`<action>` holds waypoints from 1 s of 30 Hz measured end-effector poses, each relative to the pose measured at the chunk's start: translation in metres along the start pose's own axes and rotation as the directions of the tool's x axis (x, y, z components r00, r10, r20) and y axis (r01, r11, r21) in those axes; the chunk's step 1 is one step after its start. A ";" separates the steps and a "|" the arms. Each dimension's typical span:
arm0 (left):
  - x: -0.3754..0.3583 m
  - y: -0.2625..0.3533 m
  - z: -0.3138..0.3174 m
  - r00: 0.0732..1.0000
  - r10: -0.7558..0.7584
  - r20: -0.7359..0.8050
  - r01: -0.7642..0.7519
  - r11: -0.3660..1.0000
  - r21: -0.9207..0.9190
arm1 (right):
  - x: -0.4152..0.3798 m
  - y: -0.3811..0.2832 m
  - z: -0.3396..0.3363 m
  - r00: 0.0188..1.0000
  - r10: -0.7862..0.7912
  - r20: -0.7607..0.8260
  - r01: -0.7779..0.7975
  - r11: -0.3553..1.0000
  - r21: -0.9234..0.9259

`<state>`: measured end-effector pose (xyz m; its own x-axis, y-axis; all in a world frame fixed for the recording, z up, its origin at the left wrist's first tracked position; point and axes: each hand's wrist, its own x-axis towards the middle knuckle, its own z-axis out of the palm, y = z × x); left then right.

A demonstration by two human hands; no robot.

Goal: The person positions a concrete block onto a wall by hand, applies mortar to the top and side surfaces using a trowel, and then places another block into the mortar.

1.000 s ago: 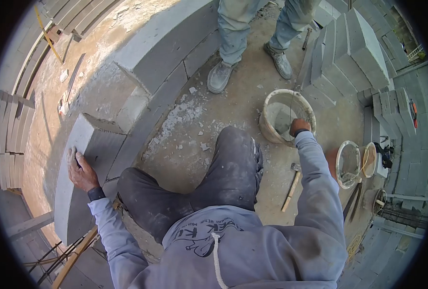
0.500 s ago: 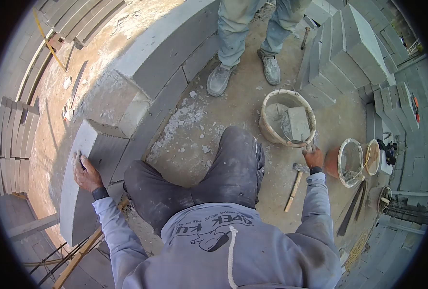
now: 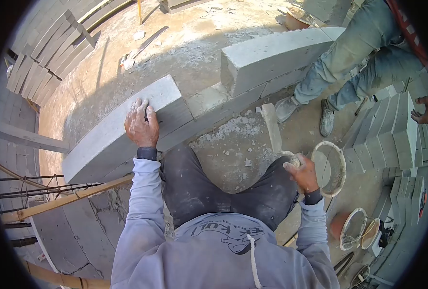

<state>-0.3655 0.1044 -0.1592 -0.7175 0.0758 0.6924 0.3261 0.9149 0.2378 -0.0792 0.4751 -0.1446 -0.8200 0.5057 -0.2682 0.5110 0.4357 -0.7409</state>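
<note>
My left hand (image 3: pixel 142 124) lies on top of a long pale grey concrete block (image 3: pixel 103 132) in the low wall, with its fingers extended. My right hand (image 3: pixel 304 174) is wrapped round the handle of a trowel (image 3: pixel 273 129), held up over the floor beside my right knee. The trowel's blade points away from me and carries a pale grey coating. A gap separates the block under my left hand from another upper block (image 3: pixel 272 55), and the lower course (image 3: pixel 208 100) shows there. The mortar bucket (image 3: pixel 343 176) stands just right of my right hand.
A co-worker's legs (image 3: pixel 339 67) stand at the upper right, and a co-worker's hand (image 3: pixel 424 110) shows at the right edge. Stacked blocks (image 3: pixel 387 120) stand nearby. Further buckets (image 3: pixel 353 229) are at lower right. A wooden pole (image 3: pixel 79 196) and rebar lie left. Rubble (image 3: pixel 231 137) litters the floor.
My right hand has lifted the trowel out of the bucket and brought it toward the wall. My view has turned left. My left hand still rests on the block.
</note>
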 end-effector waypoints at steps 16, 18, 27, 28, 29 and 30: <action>0.001 0.001 -0.004 0.999 0.031 -0.043 -0.034 0.998 -0.056 | 0.177 -0.134 -0.009 0.895 -0.083 0.438 -0.003 0.981 0.192; 0.001 -0.001 -0.004 0.999 0.031 -0.036 -0.033 0.998 -0.058 | 0.167 -0.138 -0.022 0.904 -0.127 0.409 0.073 0.987 0.144; 0.003 0.003 -0.004 0.998 0.047 -0.044 -0.049 0.998 -0.046 | 0.106 -0.051 0.128 0.925 -0.362 0.115 0.373 0.922 -0.102; 0.004 0.003 -0.004 0.998 0.047 -0.046 -0.049 0.998 -0.042 | 0.101 -0.060 0.153 0.957 -0.235 0.173 0.252 0.964 -0.085; 0.003 0.003 -0.005 0.998 0.048 -0.040 -0.049 0.998 -0.037 | 0.103 -0.054 0.185 0.967 -0.229 0.111 0.245 0.954 -0.171; 0.002 0.003 -0.005 0.998 0.051 -0.036 -0.052 0.998 -0.035 | 0.104 -0.052 0.214 0.973 -0.226 0.045 0.230 0.939 -0.256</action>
<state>-0.3631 0.1050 -0.1538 -0.6773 0.1078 0.7277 0.3846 0.8951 0.2255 -0.2463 0.3459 -0.2657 -0.9252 0.3598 -0.1210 0.3569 0.7160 -0.6000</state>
